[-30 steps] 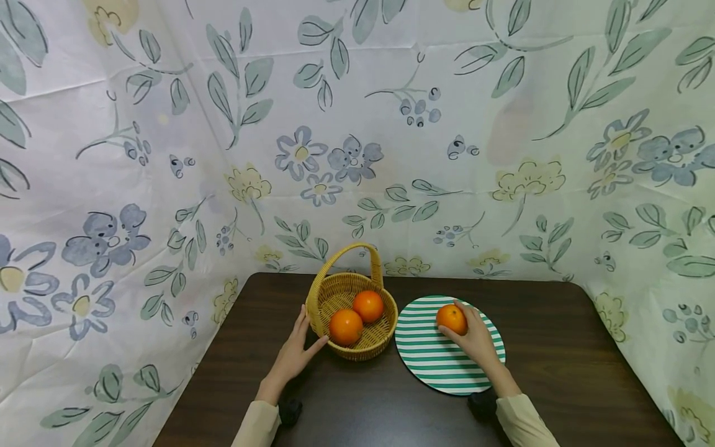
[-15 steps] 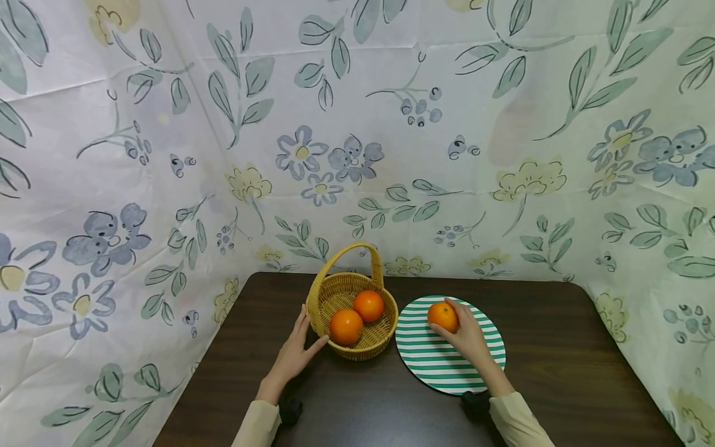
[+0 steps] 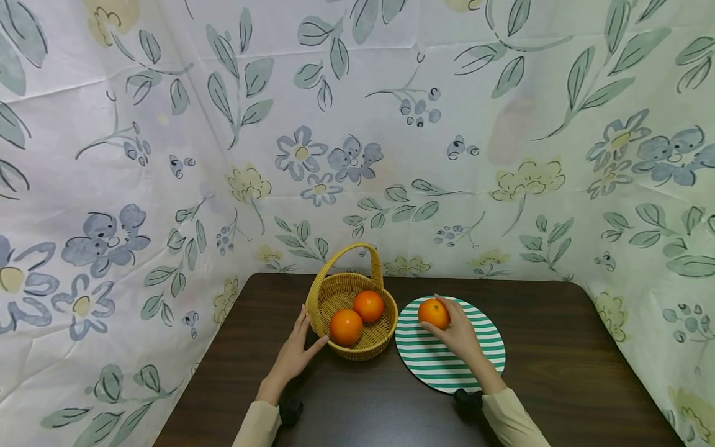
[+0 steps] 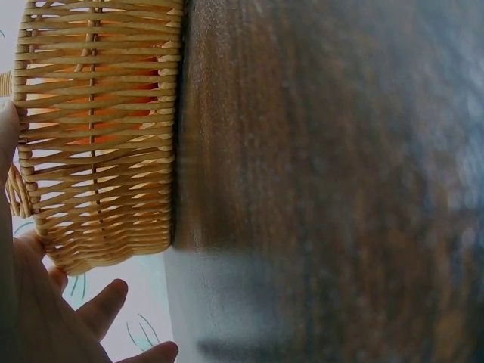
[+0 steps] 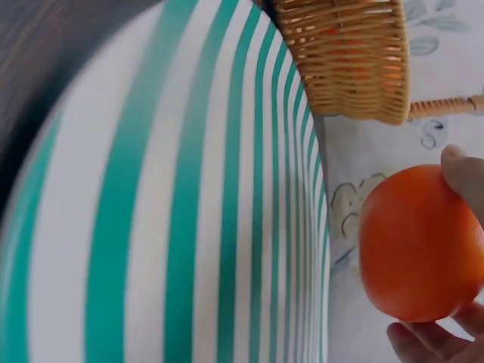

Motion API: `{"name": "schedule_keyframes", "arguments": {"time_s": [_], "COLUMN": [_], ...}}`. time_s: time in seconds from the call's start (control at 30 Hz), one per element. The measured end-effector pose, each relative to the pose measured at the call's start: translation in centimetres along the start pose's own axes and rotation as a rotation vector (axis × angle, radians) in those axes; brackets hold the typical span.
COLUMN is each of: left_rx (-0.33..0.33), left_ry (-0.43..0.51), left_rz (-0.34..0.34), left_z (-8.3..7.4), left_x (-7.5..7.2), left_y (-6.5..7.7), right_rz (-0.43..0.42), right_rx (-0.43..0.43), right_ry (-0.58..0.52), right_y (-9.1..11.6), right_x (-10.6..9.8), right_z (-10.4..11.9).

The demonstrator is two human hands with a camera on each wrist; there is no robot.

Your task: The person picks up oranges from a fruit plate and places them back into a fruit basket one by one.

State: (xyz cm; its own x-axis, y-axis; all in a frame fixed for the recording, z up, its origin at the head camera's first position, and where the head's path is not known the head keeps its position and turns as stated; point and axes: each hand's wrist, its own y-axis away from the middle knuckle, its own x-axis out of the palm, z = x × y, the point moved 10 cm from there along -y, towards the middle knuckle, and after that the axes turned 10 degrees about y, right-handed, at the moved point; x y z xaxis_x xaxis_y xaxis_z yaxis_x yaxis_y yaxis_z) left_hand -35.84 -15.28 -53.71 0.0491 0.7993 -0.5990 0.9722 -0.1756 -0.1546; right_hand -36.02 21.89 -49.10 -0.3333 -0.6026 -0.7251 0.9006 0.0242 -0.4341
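Note:
Over the round green-and-white striped placemat point(image 3: 441, 366), my right hand point(image 3: 460, 335) grips an orange point(image 3: 433, 314) between thumb and fingers. In the right wrist view that orange point(image 5: 420, 246) is clear of the striped surface. My left hand point(image 3: 293, 354) rests against the near left side of a yellow wicker basket point(image 3: 360, 352), its fingers spread and thumb at the rim. Two more oranges lie inside, one at the front point(image 3: 346, 327) and one farther back point(image 3: 368, 306). From the left wrist, the basket's woven wall point(image 4: 98, 151) shows beside the spread fingers.
The basket's tall handle point(image 3: 349, 251) arches over it. Everything stands on a dark brown wooden table point(image 3: 346, 403) with rounded far corners. A floral cloth point(image 3: 357, 155) hangs behind and along both sides.
My right hand has moved left with the orange, from the middle of the placemat towards the basket. The left hand and the basket have stayed in place.

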Motion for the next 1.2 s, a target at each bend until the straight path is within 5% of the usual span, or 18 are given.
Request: {"name": "schedule_keyframes", "arguments": {"time_s": [0.6,0.93,1.2], "left_rx": [0.021,0.139,0.140], "left_ry": [-0.061,-0.276,-0.307], "left_rz": [-0.027,-0.102,-0.086], "left_z": [-0.3,-1.6,-2.0], "left_x": [-0.2,-1.1,-1.2], "left_y": [-0.4,-0.2,-0.2], "right_rz": [0.021,0.010,-0.021], "right_rx": [-0.039,-0.088,-0.121], "right_ry": [-0.048,-0.070,-0.073], "right_y": [-0.3,-0.7,-1.1], "right_x": [1.1,1.4,1.2], "right_z": [2.4,4.3,5.3]}}
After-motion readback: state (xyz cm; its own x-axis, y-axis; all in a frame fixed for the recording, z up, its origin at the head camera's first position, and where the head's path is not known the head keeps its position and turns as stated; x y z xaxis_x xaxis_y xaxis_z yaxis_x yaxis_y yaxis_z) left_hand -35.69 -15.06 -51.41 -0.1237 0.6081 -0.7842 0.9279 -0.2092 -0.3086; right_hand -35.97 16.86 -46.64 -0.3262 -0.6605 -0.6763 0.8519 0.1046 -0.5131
